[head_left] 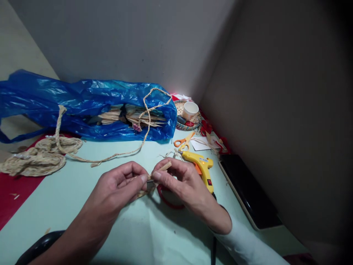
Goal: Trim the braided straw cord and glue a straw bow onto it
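Note:
My left hand (121, 186) and my right hand (182, 182) meet above the table, thumbs and forefingers pinched. Between their fingertips runs a dried, straw-coloured fibre strip (166, 166), whose end sticks up past my right thumb. More of the braided fibre seems to hang just under my left fingers, partly hidden. Beneath the right hand lies a red looped handle (168, 203), probably of scissors; most of it is covered. A yellow glue gun (200, 162) rests just beyond my right hand.
A blue plastic bag (82, 94) holding dried fibre lies at the back. Twisted cord (110, 157) trails to coiled braids (41, 160) at left. Orange scissors (184, 140), a woven basket (180, 106) with a cup (190, 109), and a flat black slab (249, 191) lie at right.

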Motion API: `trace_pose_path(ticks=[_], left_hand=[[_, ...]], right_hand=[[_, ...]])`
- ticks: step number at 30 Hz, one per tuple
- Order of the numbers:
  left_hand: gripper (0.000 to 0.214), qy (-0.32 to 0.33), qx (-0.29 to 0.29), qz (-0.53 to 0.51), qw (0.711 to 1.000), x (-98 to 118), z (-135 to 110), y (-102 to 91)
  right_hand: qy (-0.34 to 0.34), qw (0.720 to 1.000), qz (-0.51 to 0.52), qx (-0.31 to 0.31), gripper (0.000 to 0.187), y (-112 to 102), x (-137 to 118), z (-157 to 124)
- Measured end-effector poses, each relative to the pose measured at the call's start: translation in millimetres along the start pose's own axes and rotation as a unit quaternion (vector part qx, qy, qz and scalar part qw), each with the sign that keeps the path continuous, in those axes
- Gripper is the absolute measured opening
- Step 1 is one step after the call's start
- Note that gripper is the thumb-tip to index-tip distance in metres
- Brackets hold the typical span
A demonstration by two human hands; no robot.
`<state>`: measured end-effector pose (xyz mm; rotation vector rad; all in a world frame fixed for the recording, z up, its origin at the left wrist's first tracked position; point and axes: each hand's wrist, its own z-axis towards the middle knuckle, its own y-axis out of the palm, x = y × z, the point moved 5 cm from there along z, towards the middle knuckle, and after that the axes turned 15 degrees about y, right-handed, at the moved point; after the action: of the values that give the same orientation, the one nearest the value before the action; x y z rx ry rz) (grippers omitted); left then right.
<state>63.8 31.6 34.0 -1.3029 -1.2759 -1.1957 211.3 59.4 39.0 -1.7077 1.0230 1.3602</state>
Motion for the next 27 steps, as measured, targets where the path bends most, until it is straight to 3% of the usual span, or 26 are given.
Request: trace_pose_path(ticks=[7, 12, 15, 19, 27], left_hand=[[0.023, -0.005, -0.032, -0.011, 0.999, -9, 3, 2.2], [0.025, -0.004, -0.066, -0.006, 0.998, -10, 5, 5.4], [0.023, -0.009, -0.046, -0.02, 0.999, -10, 5, 3.4], [0.02, 0.007, -0.012, -0.05, 0.999, -9, 4, -0.5], [0.017, 0.022, 0.0, -0.056, 0.998, -6, 4, -0.4]], right_hand=[[-0.044, 0.996, -0.055, 0.053, 0.023, -3, 6, 2], [0.002, 0.999, -0.006, -0.036, 0.024, -5, 5, 3], [0.031, 0.998, 0.021, -0.053, 0.034, -9, 0, 0], [0.03, 0.999, 0.028, -0.014, 0.027, -14, -3, -2], [-0.024, 0.996, -0.087, 0.026, 0.016, 1, -6, -3]])
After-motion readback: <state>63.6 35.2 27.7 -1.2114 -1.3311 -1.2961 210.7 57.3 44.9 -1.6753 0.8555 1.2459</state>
